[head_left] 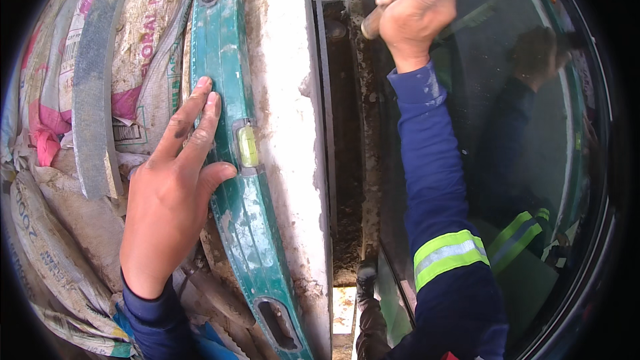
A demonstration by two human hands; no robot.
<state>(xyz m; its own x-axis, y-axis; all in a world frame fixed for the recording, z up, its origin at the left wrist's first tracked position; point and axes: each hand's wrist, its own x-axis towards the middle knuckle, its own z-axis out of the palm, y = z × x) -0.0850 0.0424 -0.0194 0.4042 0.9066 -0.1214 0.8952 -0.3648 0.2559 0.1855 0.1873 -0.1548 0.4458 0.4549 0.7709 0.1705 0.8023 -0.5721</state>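
Level (248, 193) beneath left hand (170, 187) (lettered sacks (150, 33)).

1. Spirit level (261, 227): teal, smudged with whitish patches.
2. Vial (248, 147): yellow-green.
3. Right sleeve (430, 160): navy blue.
4. Sleeve band (450, 258): lime-yellow edges, silver-grey central stripe.
5. Sacks (143, 40): off-white, printed pink and green.
6. Ledge (287, 113): white, brown-stained.

You have stained woven sacks (157, 33) down the left of the frame, a long grey strip (97, 87) lying over them at upper left, and dark reflective glass (490, 43) across the right.
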